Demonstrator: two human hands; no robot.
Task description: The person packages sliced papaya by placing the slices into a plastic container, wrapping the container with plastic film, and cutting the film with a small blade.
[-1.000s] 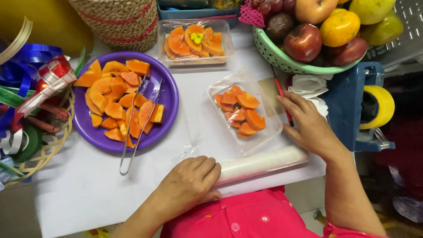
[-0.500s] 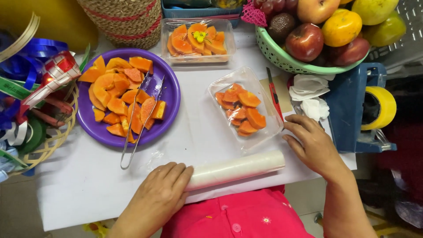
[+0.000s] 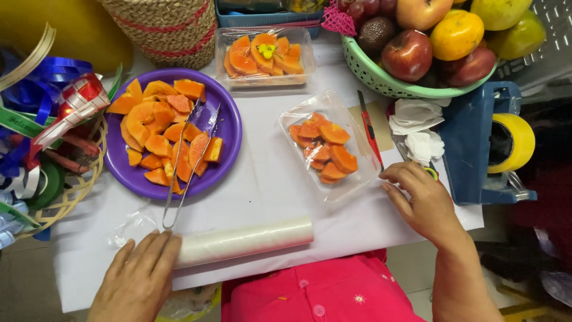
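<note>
My left hand (image 3: 138, 280) lies flat at the near left, its fingertips against the left end of a roll of clear cling film (image 3: 244, 241) lying across the white table. My right hand (image 3: 420, 200) rests beside the right edge of a clear plastic tray (image 3: 292, 122) holding orange papaya pieces (image 3: 325, 152); its fingers are loosely curled and hold nothing. A sheet of film stretches from the roll under the tray.
A purple plate (image 3: 229, 128) of papaya slices carries metal tongs (image 3: 187, 164). A wrapped papaya tray (image 3: 265, 56) sits at the back, a green fruit basket (image 3: 381, 74) at the back right. A red knife (image 3: 369, 131), crumpled tissues (image 3: 417, 128), a blue tape dispenser (image 3: 476, 140) and ribbons (image 3: 42, 113) lie around.
The roll of film has been drawn to the left along the near edge. My left hand moved left with it; my right hand slid down from the tray's side toward me.
</note>
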